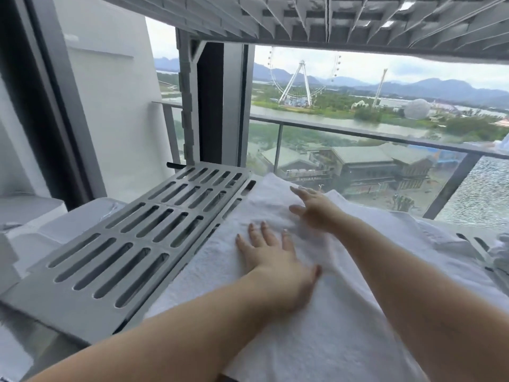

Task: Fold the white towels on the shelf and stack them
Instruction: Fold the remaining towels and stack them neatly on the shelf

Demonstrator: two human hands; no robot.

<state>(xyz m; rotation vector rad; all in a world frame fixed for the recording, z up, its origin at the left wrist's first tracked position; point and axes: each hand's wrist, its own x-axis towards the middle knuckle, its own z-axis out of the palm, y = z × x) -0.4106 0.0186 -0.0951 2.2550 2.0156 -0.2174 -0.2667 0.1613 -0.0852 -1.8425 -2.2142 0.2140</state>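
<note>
A white towel (338,321) lies spread flat over the right part of the grey slotted shelf (115,255), running from the near edge to the far edge. My left hand (275,260) presses flat on the towel near its left edge, fingers straight and spread. My right hand (314,206) lies further away on the same towel, fingers extended toward the far left corner. More white cloth (440,232) lies bunched at the right, beyond the towel.
A second grey shelf (330,17) hangs close overhead. A grey upright post (190,106) stands at the shelf's far left corner. Behind is a glass balcony railing (358,133). White surfaces (68,219) sit lower left of the shelf.
</note>
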